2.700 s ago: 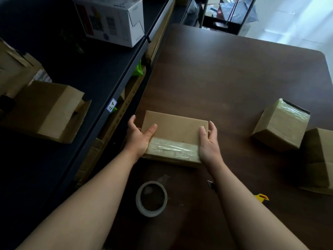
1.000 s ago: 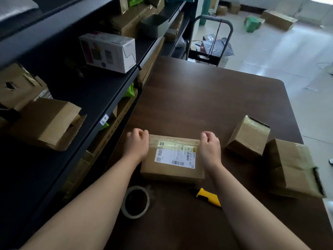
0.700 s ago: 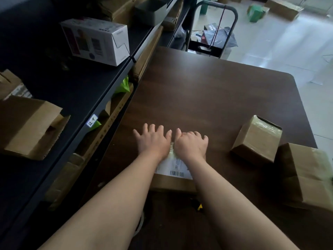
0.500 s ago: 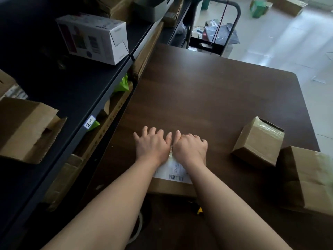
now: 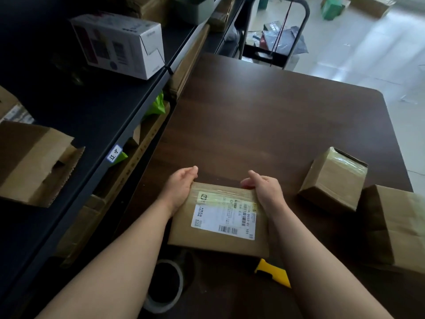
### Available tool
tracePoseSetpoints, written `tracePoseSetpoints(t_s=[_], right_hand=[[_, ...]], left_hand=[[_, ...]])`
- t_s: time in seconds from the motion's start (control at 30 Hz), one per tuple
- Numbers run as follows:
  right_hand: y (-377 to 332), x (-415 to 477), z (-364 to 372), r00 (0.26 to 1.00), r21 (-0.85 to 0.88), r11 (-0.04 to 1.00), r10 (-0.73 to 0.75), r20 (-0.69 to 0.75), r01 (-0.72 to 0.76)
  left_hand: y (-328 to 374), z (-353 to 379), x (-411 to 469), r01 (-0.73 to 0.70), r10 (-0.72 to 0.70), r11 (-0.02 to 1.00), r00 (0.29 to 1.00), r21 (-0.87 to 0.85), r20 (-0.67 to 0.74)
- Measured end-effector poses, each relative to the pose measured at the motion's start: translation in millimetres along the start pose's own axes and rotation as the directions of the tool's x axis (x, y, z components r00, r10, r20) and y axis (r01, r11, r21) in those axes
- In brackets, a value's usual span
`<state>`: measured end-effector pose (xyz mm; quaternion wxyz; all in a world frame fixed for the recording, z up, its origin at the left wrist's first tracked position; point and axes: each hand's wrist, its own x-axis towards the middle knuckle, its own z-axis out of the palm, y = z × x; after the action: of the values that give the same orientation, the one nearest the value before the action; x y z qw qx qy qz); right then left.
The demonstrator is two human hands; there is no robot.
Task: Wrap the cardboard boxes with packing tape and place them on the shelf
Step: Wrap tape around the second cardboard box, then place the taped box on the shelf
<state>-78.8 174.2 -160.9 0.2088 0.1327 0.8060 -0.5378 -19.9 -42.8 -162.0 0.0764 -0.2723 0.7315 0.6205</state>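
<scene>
Head view: labelled box point(image 5: 222, 239), long axis along near edge of worktop point(image 5: 264, 125); left hand point(image 5: 180, 187) and right hand point(image 5: 264, 189) grip its far corners; shelf point(image 5: 92, 107) lies left.

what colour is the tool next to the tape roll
Bright yellow: the plastic tool handle shows best in the head view.

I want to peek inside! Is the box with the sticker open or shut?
Shut. The box lies flat, label up, shiny tape across its top, no flap lifted.
</scene>
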Motion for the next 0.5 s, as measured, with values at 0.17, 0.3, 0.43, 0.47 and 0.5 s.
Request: tracePoseSetpoints(t_s=[0.17, 0.3, 0.43, 0.47, 0.5], right_hand=[[-13.2, -7.2, 1.5, 0.961, -0.078, 0.995, -0.082, -0.263, 0.064], [-11.0, -37.9, -14.0, 0.932, -0.117, 0.989, -0.130, -0.340, 0.095], [1.4, -72.2, -11.8, 0.954, -0.086, 0.996, 0.002, -0.300, -0.029], [2.6, -79.9, -7.8, 0.954, -0.064, 0.994, 0.061, -0.295, -0.083], [3.3, -87.1, -3.0, 0.953, -0.028, 0.990, 0.126, -0.276, -0.139]], left_hand=[[3.1, 3.6, 3.1, 0.004, 0.008, 0.996, 0.992, 0.092, -0.128], [7.9, 4.2, -6.1, 0.095, -0.057, 0.991, 0.938, 0.097, -0.343], [12.0, 12.4, -28.4, 0.204, -0.161, 0.977, 0.889, 0.056, -0.429], [11.4, 13.7, -34.9, 0.202, -0.145, 0.974, 0.905, 0.103, -0.400], [9.6, 13.4, -40.4, 0.173, -0.108, 0.971, 0.934, 0.165, -0.342]])
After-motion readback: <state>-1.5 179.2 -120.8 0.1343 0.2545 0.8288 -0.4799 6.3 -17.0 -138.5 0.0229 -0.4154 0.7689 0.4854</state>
